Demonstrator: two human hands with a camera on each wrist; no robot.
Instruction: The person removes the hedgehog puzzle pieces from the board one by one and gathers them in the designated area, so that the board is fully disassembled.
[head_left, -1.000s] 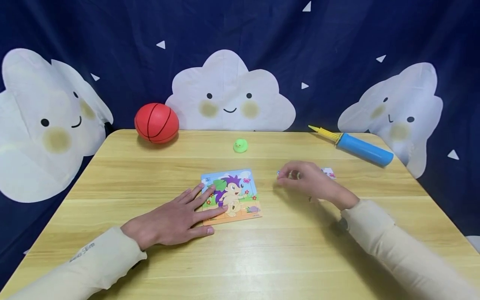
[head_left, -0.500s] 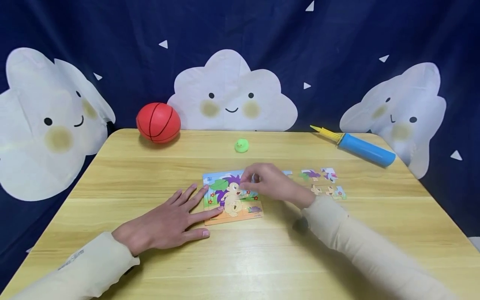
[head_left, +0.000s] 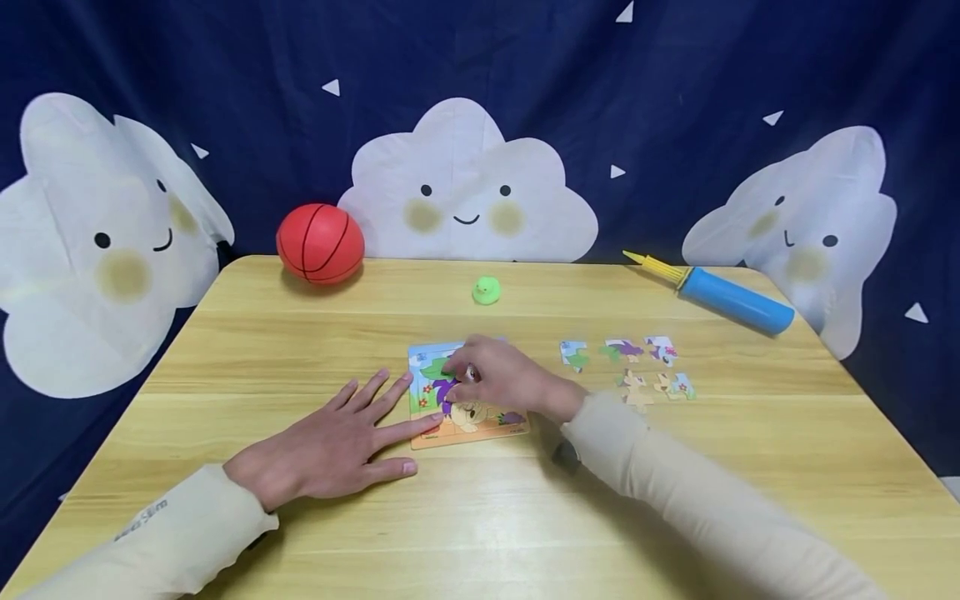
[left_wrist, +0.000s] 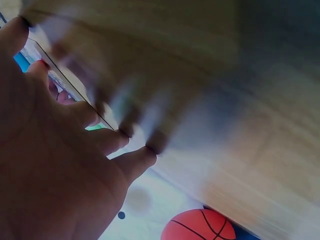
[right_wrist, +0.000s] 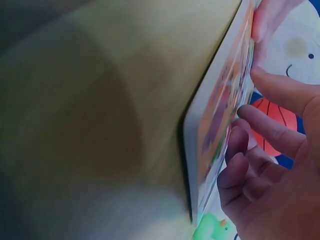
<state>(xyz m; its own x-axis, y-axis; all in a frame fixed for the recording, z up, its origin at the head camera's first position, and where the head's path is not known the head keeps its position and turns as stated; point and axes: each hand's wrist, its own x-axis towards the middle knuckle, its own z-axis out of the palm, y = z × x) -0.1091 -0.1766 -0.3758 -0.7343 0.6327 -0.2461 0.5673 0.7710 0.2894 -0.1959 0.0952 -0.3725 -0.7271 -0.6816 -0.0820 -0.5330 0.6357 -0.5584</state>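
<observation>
A flat puzzle board [head_left: 491, 430] with a cartoon hedgehog lies in front of me, partly covered by both hands. My left hand [head_left: 318, 450] rests palm down with spread fingers, its fingertips over the board's left edge. Above the picture, my right hand [head_left: 502, 375] bends its thumb and index finger together in a pinch on a puzzle piece, mostly hidden by the fingers. In the right wrist view, the fingertips [right_wrist: 243, 111] are right at the board's face. Loose pieces lie to the right: a sky-and-leaf piece [head_left: 573, 353], a purple piece [head_left: 626, 349] and several others.
At the back of the wooden table [head_left: 480, 525] stand a red ball [head_left: 321, 243] at left and a small green rubber duck [head_left: 486, 291] in the middle. A blue hand pump [head_left: 735, 302] with a yellow nozzle lies at the back right.
My right hand has moved left from the loose pieces onto the puzzle board, uncovering those pieces. My left hand has slid slightly left and stays at the board's edge.
</observation>
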